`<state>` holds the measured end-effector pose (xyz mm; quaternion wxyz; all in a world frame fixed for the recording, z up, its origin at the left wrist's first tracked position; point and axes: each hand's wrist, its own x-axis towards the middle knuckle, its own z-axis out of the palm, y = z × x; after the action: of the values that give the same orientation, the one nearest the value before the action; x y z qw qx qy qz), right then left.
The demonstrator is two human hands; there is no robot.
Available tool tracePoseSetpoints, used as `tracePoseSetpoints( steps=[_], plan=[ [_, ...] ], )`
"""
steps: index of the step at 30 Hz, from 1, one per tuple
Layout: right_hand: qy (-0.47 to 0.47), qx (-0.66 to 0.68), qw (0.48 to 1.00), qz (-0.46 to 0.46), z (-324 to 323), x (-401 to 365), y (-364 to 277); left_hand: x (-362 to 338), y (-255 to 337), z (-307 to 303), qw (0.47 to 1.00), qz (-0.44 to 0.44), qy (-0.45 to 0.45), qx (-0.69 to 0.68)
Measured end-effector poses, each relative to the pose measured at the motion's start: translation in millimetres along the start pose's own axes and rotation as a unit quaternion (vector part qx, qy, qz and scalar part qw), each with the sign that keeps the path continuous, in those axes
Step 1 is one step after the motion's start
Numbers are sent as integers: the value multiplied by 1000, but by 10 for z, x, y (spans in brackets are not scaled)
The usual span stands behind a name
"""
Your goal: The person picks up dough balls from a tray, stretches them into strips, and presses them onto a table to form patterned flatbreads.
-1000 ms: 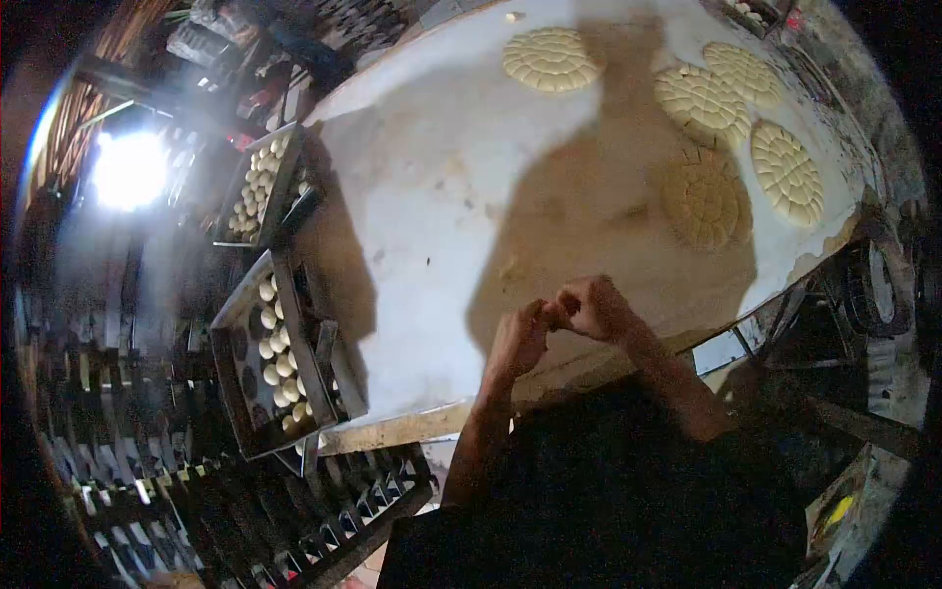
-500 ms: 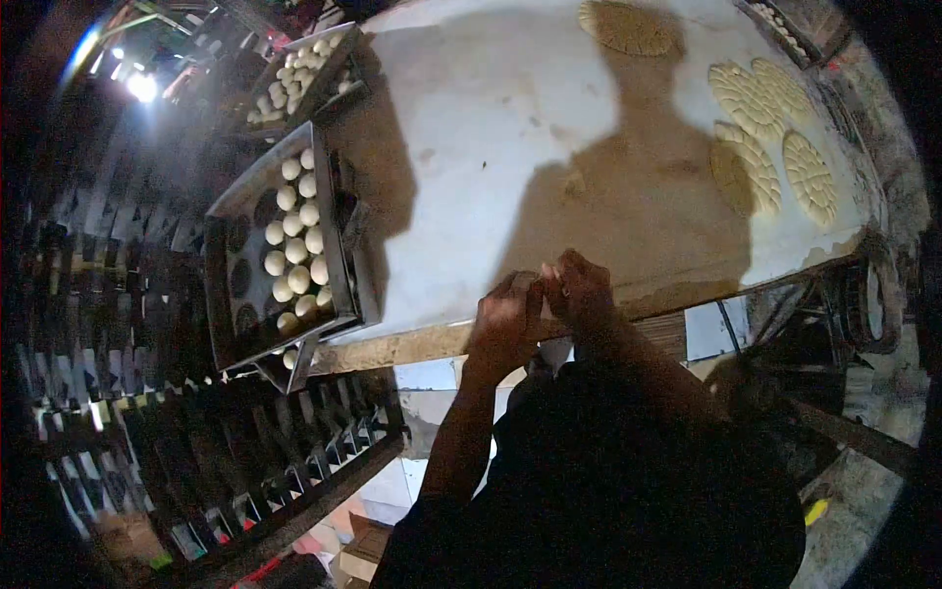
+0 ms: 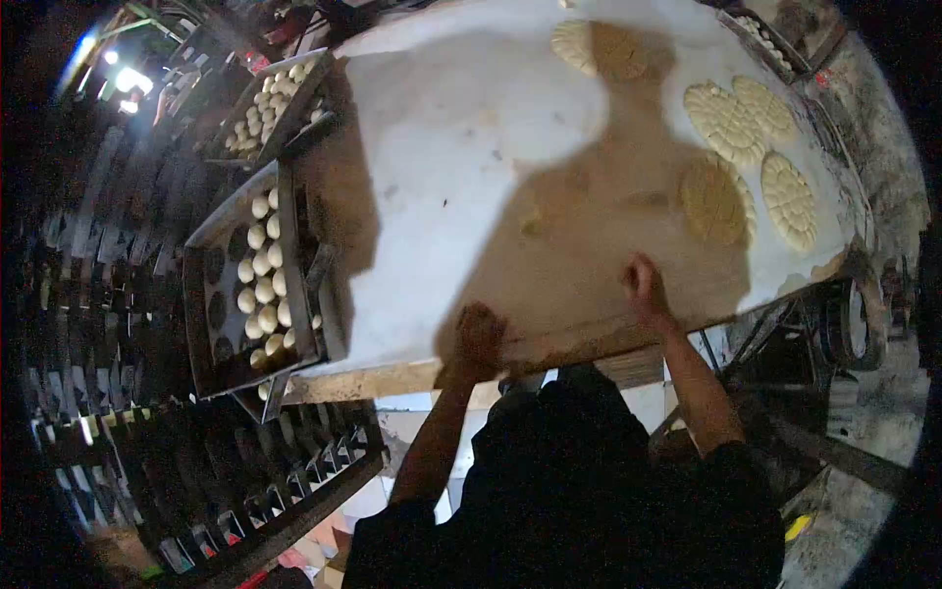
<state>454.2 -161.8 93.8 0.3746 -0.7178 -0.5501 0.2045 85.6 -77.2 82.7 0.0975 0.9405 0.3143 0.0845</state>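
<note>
My left hand point(image 3: 480, 341) is low over the near edge of the white table point(image 3: 432, 128), in shadow; its fingers look curled, but what they hold, if anything, is too dark to tell. My right hand point(image 3: 645, 287) is raised over the table to the right, fingers drawn together, with nothing clear between them. Flat, scored dough pieces lie at the right: one in shadow point(image 3: 713, 201), one at the table's right side point(image 3: 788, 201), and others behind them. Another scored dough round point(image 3: 599, 49) lies at the far side.
A dark tray point(image 3: 193, 324) with several dough balls point(image 3: 265, 290) stands at the table's left edge. Behind it is another tray of balls point(image 3: 263, 113). A third tray point(image 3: 770, 47) is at the far right. Dark slatted racks fill the left.
My hands were together at the table's near edge and are now apart, the left lower and leftward, the right to the right. The view has shifted slightly.
</note>
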Motion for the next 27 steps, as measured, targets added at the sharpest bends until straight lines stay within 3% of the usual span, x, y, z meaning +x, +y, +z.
tracePoseSetpoints(
  steps=[2, 3, 5, 6, 7, 9, 10, 11, 13, 15, 17, 18, 19, 21, 22, 23, 25, 27],
  plan=[
    [-96, -159, 979, -80, -185, -266, 195, -27, -84, -140, 982, -7, -189, -5],
    [-129, -211, 962, -115, -318, -296, 247, -150, -234, -110, 986, 75, -118, 89],
    [-135, -236, 951, -144, -396, 20, 207, 229, -139, -363, 989, -124, 30, 78],
    [-127, -235, 952, -151, -382, 231, 167, 443, -242, -196, 971, -186, 84, -121],
    [-121, -235, 951, -159, -325, 459, 170, 681, -408, 100, 907, -244, 139, -314],
    [25, -225, 959, -171, 129, 766, 129, 1028, -284, 218, 854, -312, 168, -381],
    [-38, -202, 967, -153, 271, 804, -19, 1284, 75, 12, 896, -325, 136, -269],
    [-99, -178, 970, -134, 377, 817, -158, 1468, 334, -70, 926, -331, 102, -152],
    [-116, -111, 975, -152, 563, 504, -277, 1289, 682, 63, 920, -306, 122, -211],
    [-208, -6, 961, -180, 455, 161, 109, 906, 749, 89, 975, -163, 129, -79],
    [-205, -32, 952, -225, 154, 230, 392, 355, 409, 194, 995, -86, 52, -30],
    [-156, -109, 949, -252, -114, 374, 412, 250, 21, 460, 991, -125, 32, 36],
    [-104, -184, 938, -275, -228, 532, 408, 406, -135, 336, 984, -166, 59, 14],
    [-44, -135, 970, -197, -27, 1019, 427, 739, -438, 61, 961, -245, 122, -35],
    [-13, -112, 981, -157, 85, 1179, 402, 1102, -371, -108, 952, -242, 174, -66],
    [-1, -114, 981, -158, 227, 1204, 276, 1414, -244, -137, 940, -239, 225, -97],
    [-11, -114, 979, -171, 428, 1154, 49, 1608, -77, 45, 926, -267, 228, -138],
    [-75, -98, 971, -206, 426, 936, -27, 1316, 122, 257, 924, -252, 217, -191]
  ],
)
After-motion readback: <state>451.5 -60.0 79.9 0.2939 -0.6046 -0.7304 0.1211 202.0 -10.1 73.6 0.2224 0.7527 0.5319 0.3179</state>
